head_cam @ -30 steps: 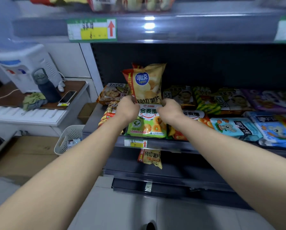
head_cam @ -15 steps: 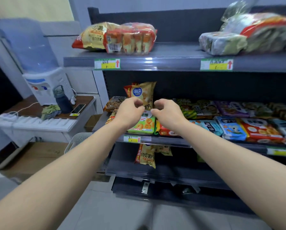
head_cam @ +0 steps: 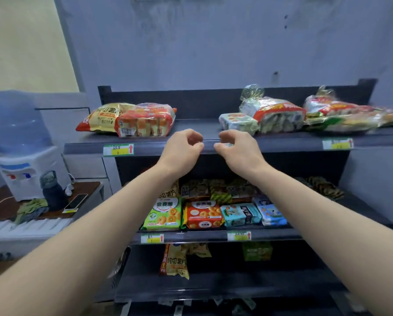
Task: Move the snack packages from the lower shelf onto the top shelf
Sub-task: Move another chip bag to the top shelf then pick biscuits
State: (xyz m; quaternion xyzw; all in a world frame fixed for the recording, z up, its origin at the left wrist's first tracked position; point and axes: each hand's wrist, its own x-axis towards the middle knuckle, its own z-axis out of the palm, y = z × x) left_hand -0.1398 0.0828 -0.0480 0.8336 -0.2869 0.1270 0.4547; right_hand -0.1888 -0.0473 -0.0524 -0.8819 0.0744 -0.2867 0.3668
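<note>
My left hand point(head_cam: 182, 147) and my right hand point(head_cam: 236, 147) hover side by side at the front edge of the top shelf point(head_cam: 197, 127), fingers curled, with nothing visible in them. On that shelf lie a yellow chip bag point(head_cam: 102, 117) and a red multipack point(head_cam: 145, 120) to the left, and clear-wrapped packs point(head_cam: 270, 115) to the right. The lower shelf point(head_cam: 202, 236) below my forearms holds several snack packs, among them a green ring-snack pack point(head_cam: 164, 213), an orange-red one point(head_cam: 203, 214) and a blue one point(head_cam: 239, 214). A chip bag point(head_cam: 171, 192) shows partly behind my left forearm.
A water dispenser point(head_cam: 24, 156), a dark bottle point(head_cam: 53, 192) and a phone point(head_cam: 75, 202) sit on a side table at left. The bottom shelf carries a hanging chip bag point(head_cam: 174, 261) and a green pack point(head_cam: 257, 250). Bare shelf surface lies between the two groups on top.
Both hands let go of the yellow chip bag on the lower shelf and rose to the top shelf's front edge. The view tilted upward.
</note>
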